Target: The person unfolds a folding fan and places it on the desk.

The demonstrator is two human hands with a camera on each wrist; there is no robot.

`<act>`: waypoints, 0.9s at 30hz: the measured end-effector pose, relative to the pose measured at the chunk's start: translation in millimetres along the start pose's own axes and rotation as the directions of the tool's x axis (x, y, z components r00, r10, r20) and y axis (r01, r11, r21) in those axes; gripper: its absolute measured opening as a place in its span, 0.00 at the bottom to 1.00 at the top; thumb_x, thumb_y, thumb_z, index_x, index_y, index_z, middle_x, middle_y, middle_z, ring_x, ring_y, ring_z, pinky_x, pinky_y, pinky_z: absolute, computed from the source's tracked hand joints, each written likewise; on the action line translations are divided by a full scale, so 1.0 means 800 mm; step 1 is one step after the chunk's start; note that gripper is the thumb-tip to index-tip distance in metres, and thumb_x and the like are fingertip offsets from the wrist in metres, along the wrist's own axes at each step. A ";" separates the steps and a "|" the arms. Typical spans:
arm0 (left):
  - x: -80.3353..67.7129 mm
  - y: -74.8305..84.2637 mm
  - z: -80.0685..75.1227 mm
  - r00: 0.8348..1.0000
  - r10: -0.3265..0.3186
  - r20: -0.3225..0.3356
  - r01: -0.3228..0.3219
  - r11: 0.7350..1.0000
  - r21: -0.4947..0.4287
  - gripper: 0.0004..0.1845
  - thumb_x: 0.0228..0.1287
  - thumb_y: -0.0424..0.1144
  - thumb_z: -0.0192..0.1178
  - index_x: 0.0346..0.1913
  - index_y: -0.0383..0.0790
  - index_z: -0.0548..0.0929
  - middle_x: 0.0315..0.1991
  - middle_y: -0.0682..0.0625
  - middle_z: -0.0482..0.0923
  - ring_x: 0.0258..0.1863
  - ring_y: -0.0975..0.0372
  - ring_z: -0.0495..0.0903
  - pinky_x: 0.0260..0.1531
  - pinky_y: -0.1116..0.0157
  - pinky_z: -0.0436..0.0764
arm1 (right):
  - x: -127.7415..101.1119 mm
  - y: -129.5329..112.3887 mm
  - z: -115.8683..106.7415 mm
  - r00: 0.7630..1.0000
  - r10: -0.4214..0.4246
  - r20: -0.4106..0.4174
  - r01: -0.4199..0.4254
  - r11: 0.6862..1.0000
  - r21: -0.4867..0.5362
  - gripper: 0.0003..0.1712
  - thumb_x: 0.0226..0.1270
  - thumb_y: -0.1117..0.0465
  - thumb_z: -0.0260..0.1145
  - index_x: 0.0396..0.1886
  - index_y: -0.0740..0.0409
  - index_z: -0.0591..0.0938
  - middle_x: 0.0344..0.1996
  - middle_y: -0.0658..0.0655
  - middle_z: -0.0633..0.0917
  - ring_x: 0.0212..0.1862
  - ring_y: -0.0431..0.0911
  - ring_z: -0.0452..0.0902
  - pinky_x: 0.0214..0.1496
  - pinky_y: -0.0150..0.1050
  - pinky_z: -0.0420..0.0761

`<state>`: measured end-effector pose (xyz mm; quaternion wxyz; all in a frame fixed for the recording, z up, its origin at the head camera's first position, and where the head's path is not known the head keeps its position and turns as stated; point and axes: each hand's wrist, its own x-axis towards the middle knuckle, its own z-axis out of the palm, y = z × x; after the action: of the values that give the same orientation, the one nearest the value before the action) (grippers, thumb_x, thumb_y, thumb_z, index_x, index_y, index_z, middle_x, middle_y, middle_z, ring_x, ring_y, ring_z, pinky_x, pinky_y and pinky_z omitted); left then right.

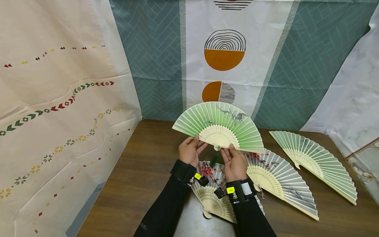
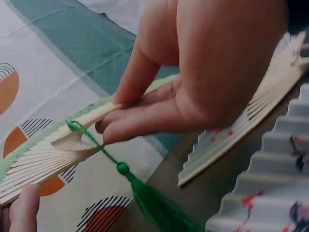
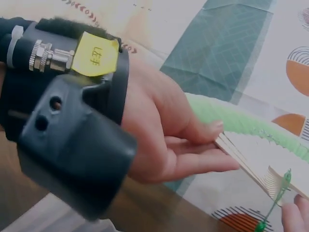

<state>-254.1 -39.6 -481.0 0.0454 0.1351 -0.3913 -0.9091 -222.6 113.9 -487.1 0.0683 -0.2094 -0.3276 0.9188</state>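
An opened folding fan (image 1: pixel 195 120) with light green pleats, a dark branch print and pale pierced ribs is held up above the far part of the table. My left hand (image 1: pixel 189 153) pinches its left guard between thumb and fingers, which shows closely in the right wrist view. On the right side of the pivot, my right hand (image 1: pixel 237 164) pinches the other guard; the left wrist view shows this hand (image 2: pixel 207 72) large. A green tassel (image 2: pixel 157 203) hangs from the pivot between the hands. Left fingertips (image 2: pixel 25 210) appear at that view's lower left corner.
Beneath my forearms lies an opened grey-white fan (image 1: pixel 216 199) with red blossoms, partly hidden. A similar fan (image 1: pixel 284 177) lies to its right, and a pale green fan (image 1: pixel 319 158) lies farther right on the brown table (image 1: pixel 133 171). Patterned cloths (image 1: pixel 157 59) hang behind.
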 end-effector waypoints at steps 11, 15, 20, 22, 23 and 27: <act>-0.003 0.003 -0.004 0.999 0.031 -0.033 -0.033 0.998 -0.044 0.16 0.90 0.28 0.56 0.36 0.37 0.86 0.38 0.47 0.83 0.36 0.62 0.88 0.47 0.63 0.98 | 0.002 0.010 0.013 1.000 0.021 0.017 -0.021 1.000 -0.003 0.07 0.93 0.64 0.57 0.57 0.59 0.82 0.51 0.54 0.82 0.47 0.39 0.89 0.63 0.30 0.93; -0.001 0.009 -0.013 0.998 0.033 -0.051 -0.035 0.998 -0.048 0.15 0.90 0.29 0.56 0.38 0.37 0.87 0.37 0.47 0.84 0.36 0.62 0.88 0.48 0.63 0.98 | 0.001 0.019 0.019 0.999 0.027 0.030 -0.025 0.997 -0.069 0.15 0.95 0.62 0.54 0.70 0.62 0.76 0.55 0.55 0.79 0.51 0.39 0.88 0.67 0.30 0.91; 0.005 0.033 -0.039 0.992 0.062 -0.109 -0.069 0.996 -0.058 0.18 0.90 0.30 0.56 0.32 0.40 0.80 0.39 0.48 0.84 0.38 0.61 0.87 0.51 0.61 0.98 | 0.010 0.046 0.041 0.995 0.063 0.082 -0.052 0.990 -0.130 0.27 0.96 0.60 0.53 0.84 0.67 0.67 0.61 0.60 0.75 0.62 0.46 0.83 0.75 0.35 0.88; 0.005 0.046 -0.055 0.987 0.063 -0.146 -0.069 0.997 -0.040 0.19 0.90 0.30 0.56 0.31 0.41 0.76 0.39 0.48 0.85 0.39 0.60 0.87 0.52 0.59 0.98 | 0.012 0.061 0.051 0.991 0.097 0.088 -0.083 0.985 -0.151 0.28 0.96 0.60 0.53 0.85 0.69 0.66 0.61 0.62 0.75 0.68 0.53 0.80 0.78 0.40 0.87; 0.004 0.052 -0.065 0.984 0.058 -0.168 -0.063 0.998 -0.024 0.19 0.90 0.31 0.57 0.31 0.41 0.76 0.40 0.49 0.85 0.40 0.60 0.88 0.51 0.59 0.98 | 0.014 0.069 0.055 0.989 0.115 0.091 -0.099 0.981 -0.166 0.29 0.96 0.61 0.53 0.85 0.70 0.66 0.62 0.63 0.75 0.71 0.56 0.79 0.80 0.43 0.86; 0.001 0.082 -0.106 0.961 0.033 -0.274 -0.014 0.997 0.071 0.08 0.90 0.36 0.60 0.45 0.37 0.82 0.41 0.50 0.87 0.43 0.59 0.92 0.46 0.58 0.98 | 0.015 0.096 0.075 0.976 0.188 0.111 -0.152 0.950 -0.273 0.28 0.96 0.60 0.54 0.84 0.71 0.68 0.61 0.64 0.77 0.79 0.66 0.75 0.82 0.50 0.85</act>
<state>-232.7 -144.0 -489.6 0.1054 0.2566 -0.4136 -0.8672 -258.4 23.1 -497.5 -0.0618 -0.1811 -0.4311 0.8818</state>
